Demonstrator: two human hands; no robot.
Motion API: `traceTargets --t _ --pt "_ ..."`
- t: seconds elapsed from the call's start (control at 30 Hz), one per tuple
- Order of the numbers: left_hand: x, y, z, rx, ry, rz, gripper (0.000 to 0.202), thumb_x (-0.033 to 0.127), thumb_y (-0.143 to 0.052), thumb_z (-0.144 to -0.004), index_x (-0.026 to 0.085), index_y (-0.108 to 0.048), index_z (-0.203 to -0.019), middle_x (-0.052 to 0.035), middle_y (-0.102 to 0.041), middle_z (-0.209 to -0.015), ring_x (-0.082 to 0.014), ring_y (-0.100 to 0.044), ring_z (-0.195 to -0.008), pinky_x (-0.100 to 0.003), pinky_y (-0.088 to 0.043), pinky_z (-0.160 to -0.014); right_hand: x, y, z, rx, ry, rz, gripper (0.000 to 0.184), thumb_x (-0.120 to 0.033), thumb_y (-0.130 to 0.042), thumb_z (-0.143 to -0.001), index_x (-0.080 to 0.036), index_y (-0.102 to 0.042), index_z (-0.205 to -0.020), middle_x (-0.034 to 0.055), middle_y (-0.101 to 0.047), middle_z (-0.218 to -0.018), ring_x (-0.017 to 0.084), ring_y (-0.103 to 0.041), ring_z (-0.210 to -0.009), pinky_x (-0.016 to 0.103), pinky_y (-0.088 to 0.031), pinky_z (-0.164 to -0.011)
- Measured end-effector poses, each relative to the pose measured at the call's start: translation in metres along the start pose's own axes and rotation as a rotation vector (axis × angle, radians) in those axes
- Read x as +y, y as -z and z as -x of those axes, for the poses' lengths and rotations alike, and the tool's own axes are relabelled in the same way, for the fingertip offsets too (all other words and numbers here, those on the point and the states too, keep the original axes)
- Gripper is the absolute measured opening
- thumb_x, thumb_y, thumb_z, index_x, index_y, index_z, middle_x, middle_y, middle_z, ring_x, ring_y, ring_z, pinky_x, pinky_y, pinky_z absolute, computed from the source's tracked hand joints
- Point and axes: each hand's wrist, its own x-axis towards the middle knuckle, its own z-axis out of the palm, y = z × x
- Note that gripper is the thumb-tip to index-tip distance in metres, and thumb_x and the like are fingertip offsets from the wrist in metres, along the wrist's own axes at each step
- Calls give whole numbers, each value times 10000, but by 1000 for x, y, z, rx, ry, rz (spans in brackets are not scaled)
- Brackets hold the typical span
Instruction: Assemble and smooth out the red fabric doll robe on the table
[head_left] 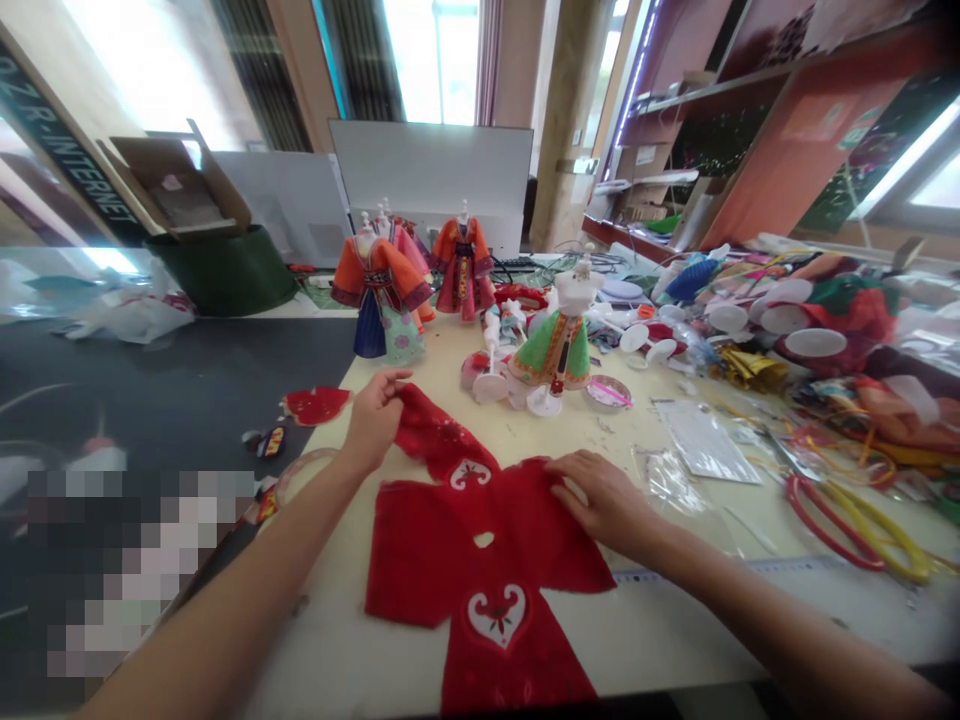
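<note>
Nearest to me, the red cloth [416, 545] lies on the middle of the desk [660, 640], its lower end coming to the near edge. I judge the cutting is done: the shape is like a cross, with a small hole [484, 540] in the centre, a white heart patch [497, 617] below it and a second patch [470, 474] above. Less finished, it seems to me: the upper part is creased and bent to the left, and I see no sides joined.

The person's right hand [606, 492] rests at the top edge of the right part; whether it pinches or only presses, I cannot tell. The left hand [375, 422] pinches the end of the upper part. A ruler [705, 570] meets the cloth's right corner, so it could catch there.

Toward the right edge I see red-handled scissors [814, 533] and a plastic bag [671, 490]; at the left edge, a small red piece [316, 405]. Farther, a green-dressed doll [555, 352] limits the room, I think. A heap [817, 300] crowds the far right corner, and an orange-robed doll [381, 280] stands near the far left one.
</note>
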Motion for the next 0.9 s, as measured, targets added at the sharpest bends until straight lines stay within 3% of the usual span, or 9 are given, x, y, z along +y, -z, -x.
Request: traceTargets --t 0.07,0.17,0.33,0.4,0.47,0.57,0.73,0.9 --pt "4 -1 2 -35 9 17 526 111 -441 -591 160 -537 -1106 -37 -644 -906 -145 -607 -700 -237 -486 -584 -6 -1 2 -43 80 14 191 -220 -484 -853 -219 -644 -957 69 -674 -976 223 -583 -952 417 -414 -900" --pt "17 -1 10 -144 31 55 579 102 -445 -589 154 -528 -1159 -56 -671 -963 -170 -644 -781 -258 -523 -632 -13 0 -5 -1 73 -72 203 -221 -465 -867 -205 -646 -956 87 -662 -986 237 -576 -964 438 -411 -898" --pt "46 -3 29 -419 96 170 584 103 -508 -648 197 -532 -1224 -44 -704 -980 -170 -675 -757 -249 -545 -614 -28 0 -44 74 -3 -357 386 -233 -512 -832 -212 -500 -1217 101 -565 -1215 200 -570 -1032 380 -463 -885" --pt "56 -4 35 -514 115 214 576 87 -511 -655 214 -549 -1216 -32 -712 -967 -156 -677 -730 -225 -540 -590 -34 -1 -64 -10 7 -497 517 -275 -559 -815 -226 -412 -1308 97 -529 -1289 186 -556 -1091 332 -485 -871" --pt "65 -3 39 -566 117 210 568 71 -506 -648 216 -576 -1193 -33 -714 -970 -153 -677 -717 -210 -533 -565 -40 -3 -79 -186 4 -736 597 -295 -595 -790 -241 -375 -1342 91 -531 -1299 188 -557 -1108 316 -499 -854" --pt "73 1 42 -585 112 156 548 71 -502 -654 223 -599 -1172 -38 -710 -978 -157 -673 -710 -201 -523 -528 -49 -4 -91 -392 2 -1041 574 -270 -613 -742 -235 -449 -1291 77 -624 -1155 193 -619 -984 337 -516 -810" --pt "75 20 37 -550 88 36 536 76 -509 -689 244 -581 -1193 -40 -680 -1082 -177 -674 -836 -228 -556 -613 -59 2 -98 -111 10 -1112 488 -243 -661 -648 -203 -544 -1120 34 -659 -939 161 -633 -822 311 -518 -743" --pt "67 29 13 -413 -69 -289 522 87 -468 -705 169 -556 -1213 -77 -673 -1093 -206 -654 -938 -291 -561 -717 -52 0 -125 83 17 -951 364 -197 -632 -671 -185 -566 -1028 29 -642 -958 151 -607 -862 311 -497 -784"
